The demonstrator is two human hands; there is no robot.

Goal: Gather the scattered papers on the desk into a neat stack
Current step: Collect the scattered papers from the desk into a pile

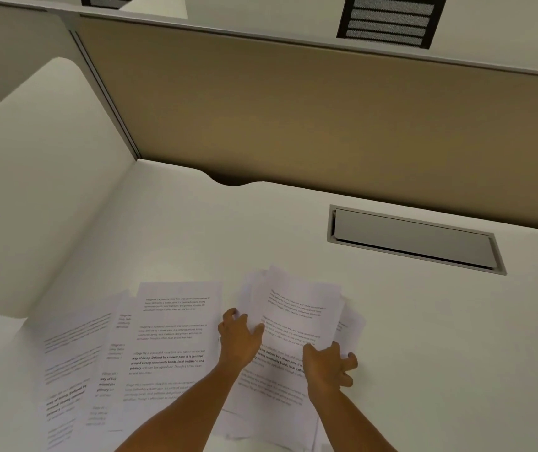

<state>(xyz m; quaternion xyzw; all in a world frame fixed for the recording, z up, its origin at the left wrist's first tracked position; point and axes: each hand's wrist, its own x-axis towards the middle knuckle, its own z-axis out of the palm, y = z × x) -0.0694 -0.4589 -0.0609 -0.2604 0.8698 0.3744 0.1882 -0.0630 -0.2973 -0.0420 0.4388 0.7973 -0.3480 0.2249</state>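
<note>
Here two hands, left hand [239,340] and right hand [328,367], gripping loose bundle [293,321]; three sheets [169,337] flat beside.

Office cubicle workstation. We note a white desk [391,321] fenced at the back by a tan fabric partition panel [293,109] with a pale metal top rail, and at the left by a white side divider [42,190]. We record a curved cable notch [233,181] cut into the desk's rear edge and a grey flip-lid cable hatch [414,239] recessed in the top. Printed text sheets [169,337] lie spread on the surface. Beyond the partition, a black louvred ceiling vent [388,19].
</note>
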